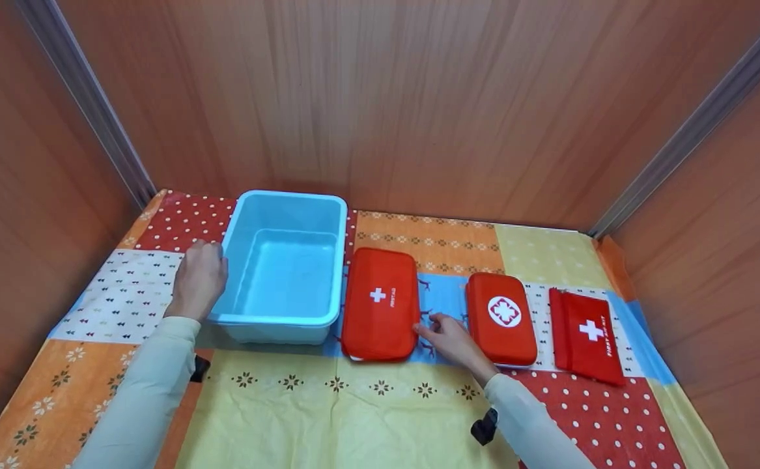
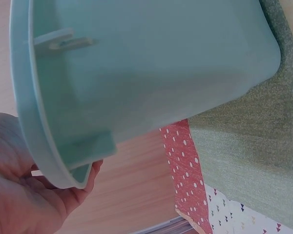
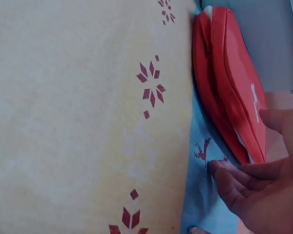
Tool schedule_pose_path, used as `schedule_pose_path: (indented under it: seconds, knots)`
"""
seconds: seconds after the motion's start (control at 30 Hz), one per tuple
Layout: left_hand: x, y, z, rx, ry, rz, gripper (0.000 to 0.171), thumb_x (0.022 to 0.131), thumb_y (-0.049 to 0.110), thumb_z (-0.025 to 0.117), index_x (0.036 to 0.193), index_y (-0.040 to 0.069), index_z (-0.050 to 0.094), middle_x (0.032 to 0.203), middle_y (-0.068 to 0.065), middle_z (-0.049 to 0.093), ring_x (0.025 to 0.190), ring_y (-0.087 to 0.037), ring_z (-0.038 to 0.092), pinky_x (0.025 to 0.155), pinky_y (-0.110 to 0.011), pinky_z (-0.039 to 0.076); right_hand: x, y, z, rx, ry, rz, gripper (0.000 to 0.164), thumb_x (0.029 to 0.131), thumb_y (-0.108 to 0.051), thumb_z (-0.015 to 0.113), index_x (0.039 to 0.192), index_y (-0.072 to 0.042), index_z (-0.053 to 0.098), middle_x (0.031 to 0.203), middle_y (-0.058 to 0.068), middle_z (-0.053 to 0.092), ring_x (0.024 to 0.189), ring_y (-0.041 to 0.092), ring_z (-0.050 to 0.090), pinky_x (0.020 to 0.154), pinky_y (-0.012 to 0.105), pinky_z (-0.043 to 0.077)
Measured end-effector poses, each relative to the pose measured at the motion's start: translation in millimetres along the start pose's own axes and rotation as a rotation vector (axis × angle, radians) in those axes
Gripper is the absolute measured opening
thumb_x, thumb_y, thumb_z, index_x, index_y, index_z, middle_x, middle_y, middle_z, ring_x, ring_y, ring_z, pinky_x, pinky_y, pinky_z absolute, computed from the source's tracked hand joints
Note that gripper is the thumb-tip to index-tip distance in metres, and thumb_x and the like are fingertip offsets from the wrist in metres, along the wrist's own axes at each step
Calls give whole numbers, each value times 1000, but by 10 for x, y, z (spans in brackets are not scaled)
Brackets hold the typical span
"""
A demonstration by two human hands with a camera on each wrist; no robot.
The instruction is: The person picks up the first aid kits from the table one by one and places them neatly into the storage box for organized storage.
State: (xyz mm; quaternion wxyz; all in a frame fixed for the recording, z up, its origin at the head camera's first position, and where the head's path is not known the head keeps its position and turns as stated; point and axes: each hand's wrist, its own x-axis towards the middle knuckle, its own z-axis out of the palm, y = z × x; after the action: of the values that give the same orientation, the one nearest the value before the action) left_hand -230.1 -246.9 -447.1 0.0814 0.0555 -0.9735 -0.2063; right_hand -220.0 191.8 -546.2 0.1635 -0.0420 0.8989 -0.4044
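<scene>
My left hand (image 1: pixel 200 277) grips the left rim of a light blue plastic bin (image 1: pixel 286 320); in the left wrist view the fingers curl around the rim's corner. Close to the bin's right side lies a large red first aid case (image 1: pixel 380 332) with a white cross. At that case's right edge is my right hand (image 1: pixel 451 342). Seen from the right wrist, its thumb (image 3: pixel 276 119) is by the case's top face and its fingers (image 3: pixel 234 185) are low beside the edge, over the cloth, not closed around the case.
Right of my right hand lies a smaller red case (image 1: pixel 484 299) with a round white emblem. Farther right is a flat red first aid pouch (image 1: pixel 578 352). A patterned cloth (image 1: pixel 275 423) covers the table, and wooden panels (image 1: pixel 380 104) stand behind and on both sides.
</scene>
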Motion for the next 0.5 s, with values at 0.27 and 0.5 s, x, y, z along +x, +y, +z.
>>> schedule_pose_path:
  seconds: [0.27, 0.5]
  knots:
    - [-9, -1, 6, -2, 11, 9, 28, 89, 16, 56, 106, -7, 54, 89, -21, 54, 97, -44, 54, 79, -57, 45, 39, 15, 24, 106, -5, 28, 54, 86, -45, 56, 116, 0, 52, 90, 20, 60, 79, 35, 57, 57, 25, 41]
    - [-7, 0, 16, 10, 36, 24, 30, 86, 15, 60, 106, -7, 54, 90, -23, 55, 96, -45, 55, 77, -58, 45, 69, 4, 58, 156, 2, 31, 41, 86, -42, 56, 103, -5, 59, 85, 25, 60, 72, 43, 55, 53, 35, 46]
